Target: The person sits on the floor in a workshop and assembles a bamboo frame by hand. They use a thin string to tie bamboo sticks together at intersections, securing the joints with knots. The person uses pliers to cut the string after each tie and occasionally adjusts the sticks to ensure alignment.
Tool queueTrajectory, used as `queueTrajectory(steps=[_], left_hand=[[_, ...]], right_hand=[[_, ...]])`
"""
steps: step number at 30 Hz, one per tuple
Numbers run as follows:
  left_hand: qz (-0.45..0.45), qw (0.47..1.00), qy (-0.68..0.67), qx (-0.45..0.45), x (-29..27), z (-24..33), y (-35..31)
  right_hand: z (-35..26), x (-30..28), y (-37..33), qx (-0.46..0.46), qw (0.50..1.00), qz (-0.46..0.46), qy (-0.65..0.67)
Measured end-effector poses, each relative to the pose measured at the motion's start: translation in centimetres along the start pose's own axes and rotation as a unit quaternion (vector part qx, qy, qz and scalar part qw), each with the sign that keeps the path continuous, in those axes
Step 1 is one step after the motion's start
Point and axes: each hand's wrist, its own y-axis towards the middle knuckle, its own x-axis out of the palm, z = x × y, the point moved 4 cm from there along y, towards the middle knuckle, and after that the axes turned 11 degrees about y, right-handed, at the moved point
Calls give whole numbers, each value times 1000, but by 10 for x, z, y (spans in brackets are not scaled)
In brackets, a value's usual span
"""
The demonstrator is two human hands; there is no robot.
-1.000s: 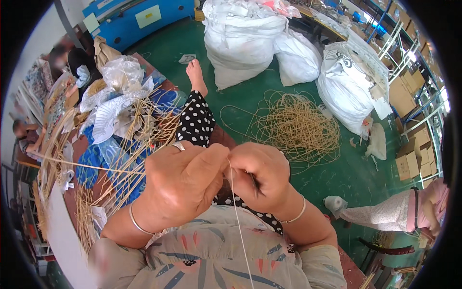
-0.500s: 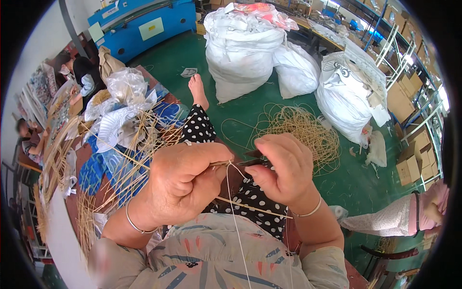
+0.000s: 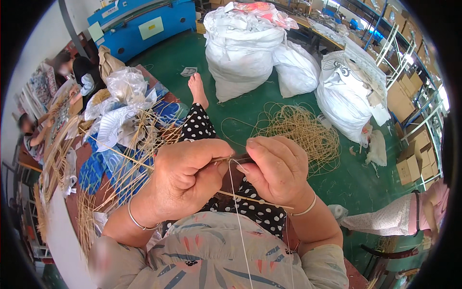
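Note:
In front of my lap my two hands are close together. My left hand (image 3: 185, 173) is closed, pinching the end of a thin bamboo strip between thumb and forefinger. White string (image 3: 239, 216) is wound at that end and hangs down over my shirt. My right hand (image 3: 280, 168) is closed around small dark snips (image 3: 243, 158); most of them is hidden by the fingers. Their dark blades are by the string at my left fingertips. A short string end shows next to my right thumb. Below the hands another bamboo strip (image 3: 262, 201) runs across my dotted trousers.
A tangled coil of thin cane (image 3: 301, 137) lies on the green floor. Large white sacks (image 3: 240, 58) stand beyond it. Bamboo strips (image 3: 122, 154) and plastic bags (image 3: 126, 85) are heaped at my left. Cartons (image 3: 409, 168) line the right. Other people (image 3: 84, 72) sit at left; one stands right.
My right hand has moved slightly left, nearer my left fingertips. The blades, apart before, now meet by the string, and the short string end points lower.

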Motion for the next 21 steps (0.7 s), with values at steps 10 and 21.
queueTrajectory(steps=[10,21], left_hand=[[27,998,40,28,0,-6,-2],[19,999,33,31,1,-2,-2]], right_hand=[[0,3,-1,2,1000,-9,-16],[0,1,-1,10,1000,-22,-3]])
